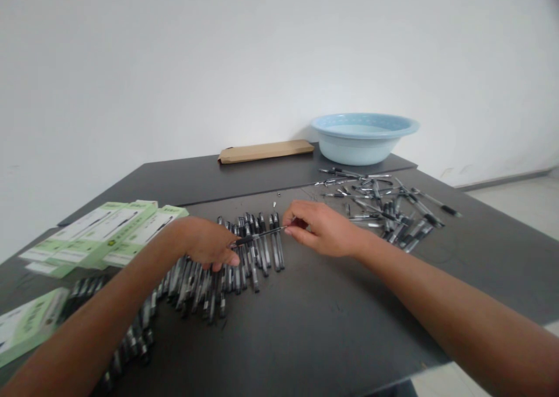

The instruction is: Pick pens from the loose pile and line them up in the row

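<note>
My left hand (209, 243) is closed on a pen (244, 241) with a black grip, holding it above a row of capped pens (247, 263). From the pen's front a thin length reaches to the right. My right hand (312, 228) pinches at that end, its thumb and forefinger together. I cannot make out whether it grips the refill's tip or a small separate part. Beneath and left of my left hand lie many capped pens, dark caps and clear barrels. To the right of my right hand is a loose heap of pen parts (388, 208), with barrels, black grips and refills.
White and green pen boxes (98, 234) are stacked at the left, another box (32, 321) nearer me. A light blue basin (362, 146) stands at the back right, beside a flat brown cardboard piece (266, 151). Small metallic tips (275, 204) lie beyond my hands. A wall rises behind the table.
</note>
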Tool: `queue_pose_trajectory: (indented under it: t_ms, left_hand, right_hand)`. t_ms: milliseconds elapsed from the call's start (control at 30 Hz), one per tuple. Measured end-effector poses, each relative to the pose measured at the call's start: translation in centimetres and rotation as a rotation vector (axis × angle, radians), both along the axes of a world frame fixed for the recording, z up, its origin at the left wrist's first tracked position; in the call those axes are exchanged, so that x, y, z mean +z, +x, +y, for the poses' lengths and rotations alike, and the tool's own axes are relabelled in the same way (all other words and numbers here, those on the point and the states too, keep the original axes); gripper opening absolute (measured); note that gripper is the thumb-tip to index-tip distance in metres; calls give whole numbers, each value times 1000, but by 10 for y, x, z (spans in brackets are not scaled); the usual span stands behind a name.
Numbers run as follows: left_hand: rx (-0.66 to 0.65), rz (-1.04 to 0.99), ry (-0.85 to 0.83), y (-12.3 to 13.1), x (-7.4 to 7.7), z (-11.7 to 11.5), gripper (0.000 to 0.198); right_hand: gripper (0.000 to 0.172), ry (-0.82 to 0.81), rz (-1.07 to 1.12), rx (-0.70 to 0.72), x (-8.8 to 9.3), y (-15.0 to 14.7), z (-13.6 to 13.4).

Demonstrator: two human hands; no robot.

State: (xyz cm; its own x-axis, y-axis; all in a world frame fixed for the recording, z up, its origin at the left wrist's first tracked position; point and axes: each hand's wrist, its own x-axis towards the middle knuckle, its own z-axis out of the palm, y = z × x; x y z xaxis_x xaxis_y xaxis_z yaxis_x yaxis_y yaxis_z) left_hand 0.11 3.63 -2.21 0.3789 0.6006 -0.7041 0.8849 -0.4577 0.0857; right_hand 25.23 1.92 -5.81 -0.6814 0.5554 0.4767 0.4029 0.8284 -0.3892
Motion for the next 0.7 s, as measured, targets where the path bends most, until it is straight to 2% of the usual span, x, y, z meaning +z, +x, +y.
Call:
queue_pose_trajectory:
  t_ms: [100,333,433,700]
  left_hand:
    - [20,26,-100,1,1,0,36]
    - [24,28,-84,4,4,-1,29]
    - [18,37,-79,5,6,-2,31]
    - [-3,35,-74,7,7,-5,33]
  right_hand:
    - [6,-11,5,9,0,1,-1]
    - [7,1,25,10,-2,-2,-1]
    - [3,10,10,8,-3,-5,-2]
    - [6,-23,-8,28,-3,-6,-4]
